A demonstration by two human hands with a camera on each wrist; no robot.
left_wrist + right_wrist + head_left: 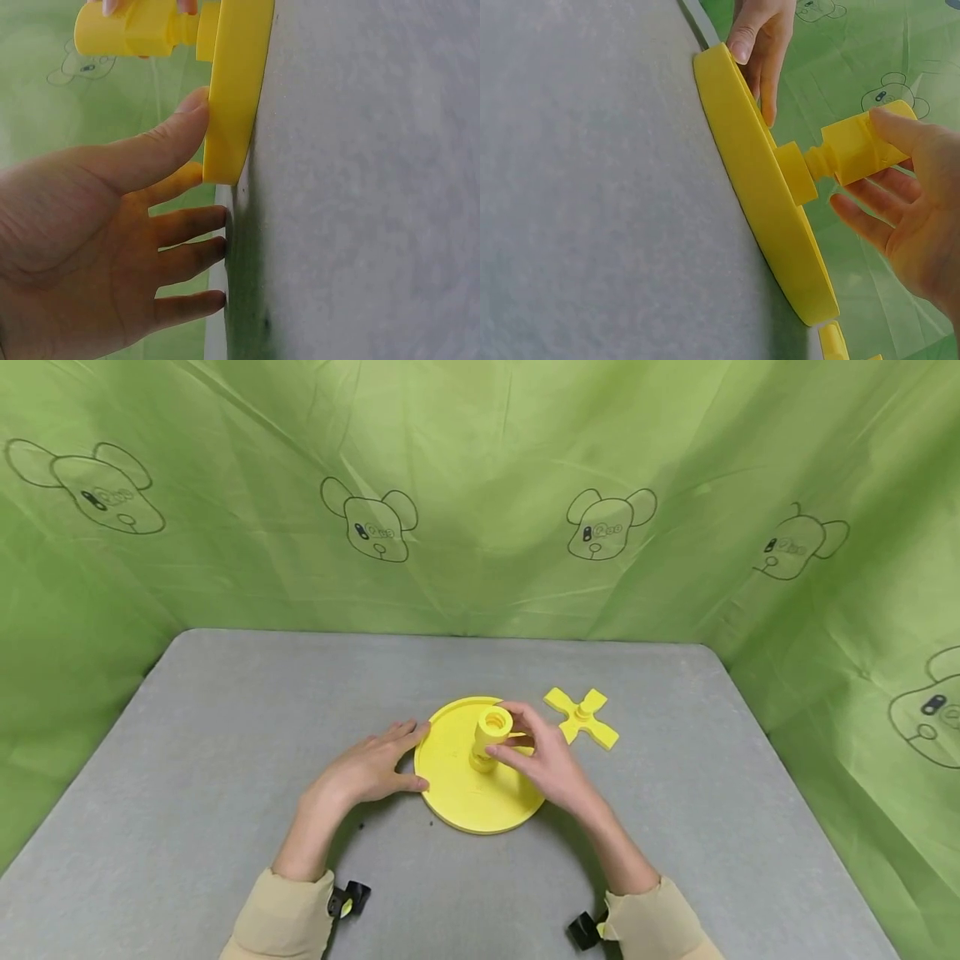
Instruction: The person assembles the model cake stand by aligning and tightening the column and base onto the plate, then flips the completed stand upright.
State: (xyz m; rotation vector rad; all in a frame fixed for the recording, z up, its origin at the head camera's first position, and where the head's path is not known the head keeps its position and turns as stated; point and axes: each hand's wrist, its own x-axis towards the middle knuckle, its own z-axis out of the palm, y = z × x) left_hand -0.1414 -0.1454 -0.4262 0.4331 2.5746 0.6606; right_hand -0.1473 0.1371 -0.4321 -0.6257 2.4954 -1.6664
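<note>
A round yellow plate (450, 793) with a raised rim lies on the grey table. At its middle stands a short yellow socket (796, 172). My right hand (551, 764) pinches a hollow yellow cylinder (492, 731) between thumb and fingers, upright over the socket. A narrower threaded neck (821, 161) shows between cylinder and socket in the right wrist view. My left hand (367, 766) touches the plate's left rim with thumb and forefinger; its other fingers (191, 306) are spread, their tips at the table. Internal threads show in the cylinder's top opening.
A yellow four-armed cross piece (583, 717) with a threaded stub in its centre lies just right of the plate. Green fabric (480, 577) with bear drawings hangs behind and beside the grey table (225, 760). Small dark specks lie near the left hand.
</note>
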